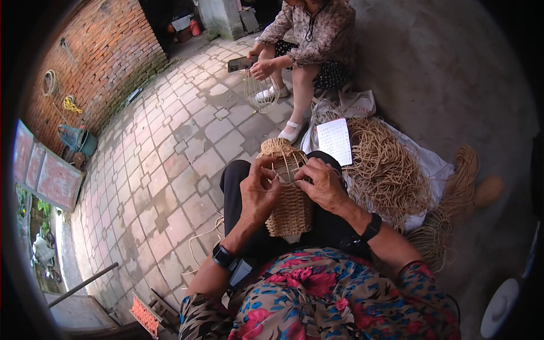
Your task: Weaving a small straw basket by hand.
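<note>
A tan woven basket [289, 214] rests on my lap between my knees. Its lower wall and its far rim are woven, while bare upright wires show across the gap between them. At the left of this gap, my left hand [260, 190] pinches a thin strand of cord [287, 182] with thumb and forefinger. My right hand [324, 186] is closed in a pinch on the right side, at the same woven edge. The fingertips partly hide the cord.
A heap of loose tan cord [388, 170] lies on a white sheet to the right, with a written paper [334, 141] on it. Ahead sits another person [314, 42] holding a phone [241, 64] and a wire frame [260, 93]. Paving stones [164, 170] stretch left toward a brick wall [107, 51].
</note>
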Tool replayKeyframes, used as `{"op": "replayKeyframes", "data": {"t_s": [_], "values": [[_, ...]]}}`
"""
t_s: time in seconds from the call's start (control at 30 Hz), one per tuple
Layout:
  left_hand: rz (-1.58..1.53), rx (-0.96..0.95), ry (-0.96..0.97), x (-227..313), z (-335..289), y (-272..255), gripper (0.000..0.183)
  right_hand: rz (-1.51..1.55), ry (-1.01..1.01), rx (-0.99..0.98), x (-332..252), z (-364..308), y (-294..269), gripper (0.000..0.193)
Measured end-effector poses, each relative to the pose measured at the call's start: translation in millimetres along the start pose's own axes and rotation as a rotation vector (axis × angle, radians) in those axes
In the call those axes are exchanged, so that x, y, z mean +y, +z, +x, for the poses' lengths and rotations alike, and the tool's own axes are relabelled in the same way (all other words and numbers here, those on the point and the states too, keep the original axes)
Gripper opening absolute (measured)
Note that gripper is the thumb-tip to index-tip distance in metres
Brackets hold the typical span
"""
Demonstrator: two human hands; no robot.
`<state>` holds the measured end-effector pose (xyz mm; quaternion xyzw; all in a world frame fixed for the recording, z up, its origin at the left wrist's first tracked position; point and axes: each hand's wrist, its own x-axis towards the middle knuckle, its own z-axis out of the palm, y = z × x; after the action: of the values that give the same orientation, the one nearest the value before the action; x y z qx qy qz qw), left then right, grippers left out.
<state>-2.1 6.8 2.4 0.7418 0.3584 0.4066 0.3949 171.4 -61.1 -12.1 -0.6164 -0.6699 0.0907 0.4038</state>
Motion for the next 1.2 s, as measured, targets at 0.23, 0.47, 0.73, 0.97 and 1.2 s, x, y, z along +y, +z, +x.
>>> {"op": "replayKeyframes", "data": {"t_s": [0.23, 0.47, 0.73, 0.97, 1.2], "values": [[-0.264, 0.081, -0.282, -14, -12, -2, 0.012, 0.017, -0.045, -0.015, 2, 2, 0, 0.013], [0.088, 0.073, 0.003, -10, -10, -5, 0.015, 0.098, -0.013, 0.136, -12, 19, -4, 0.011], [0.197, 0.082, 0.003, -13, -1, -4, 0.016, -0.101, -0.009, 0.019, 4, 23, -7, 0.017], [0.209, -0.003, 0.035, -20, 4, -2, 0.02, -0.442, -0.283, 0.124, -5, 61, -1, 0.019], [-0.022, -0.288, -0.12, -6, 10, -22, 0.036, 0.206, 0.007, -0.151, -25, 39, -1, 0.022]]}}
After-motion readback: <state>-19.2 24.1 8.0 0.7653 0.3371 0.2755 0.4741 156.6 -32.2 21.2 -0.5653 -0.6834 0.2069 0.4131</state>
